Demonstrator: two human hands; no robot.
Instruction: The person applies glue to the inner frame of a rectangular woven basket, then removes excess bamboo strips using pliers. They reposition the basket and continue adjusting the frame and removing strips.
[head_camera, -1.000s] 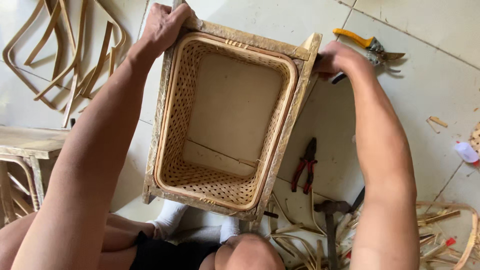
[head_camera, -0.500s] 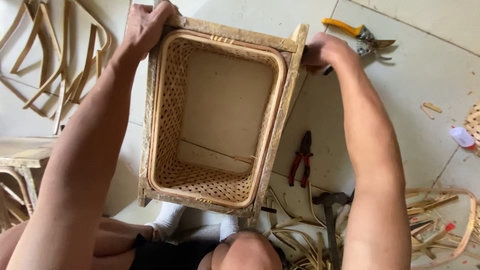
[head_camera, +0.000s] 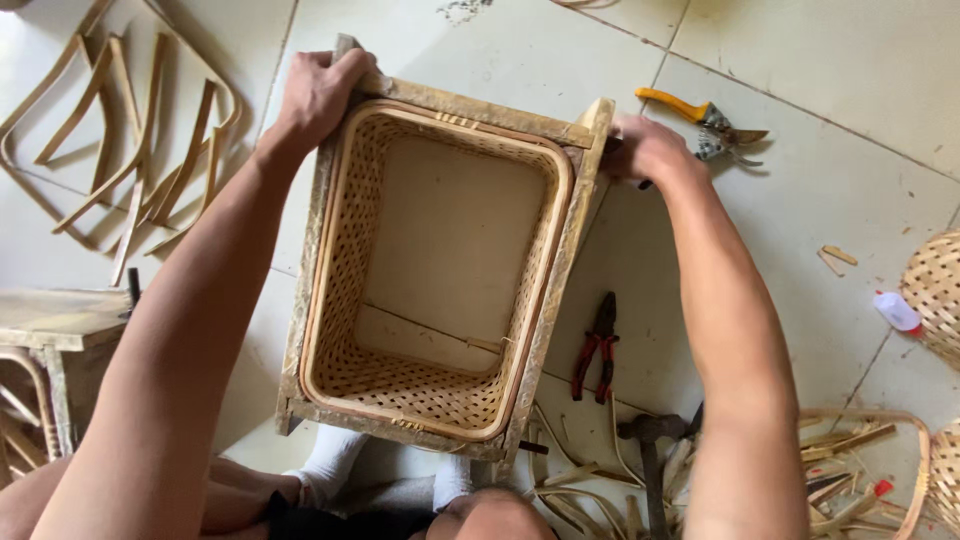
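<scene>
Bent cane strips (head_camera: 120, 150) lie on the floor tiles (head_camera: 850, 60) at the far left, with a low wooden stool (head_camera: 55, 330) below them. The left hand (head_camera: 322, 92) clenches the far left corner of the basket (head_camera: 440, 270), fingers curled over the wooden frame. The basket stands open side up in the middle, between both arms and just above the person's socked feet (head_camera: 335, 460); its walls are woven cane and its floor is plain. The right hand (head_camera: 645, 150) grips the far right corner post, fingers wrapped behind it. Right of the basket lie red pliers (head_camera: 597, 350) and, lower, a hammer (head_camera: 648, 435) among cane scraps. Yellow-handled shears (head_camera: 705, 118) lie just beyond the right hand.
</scene>
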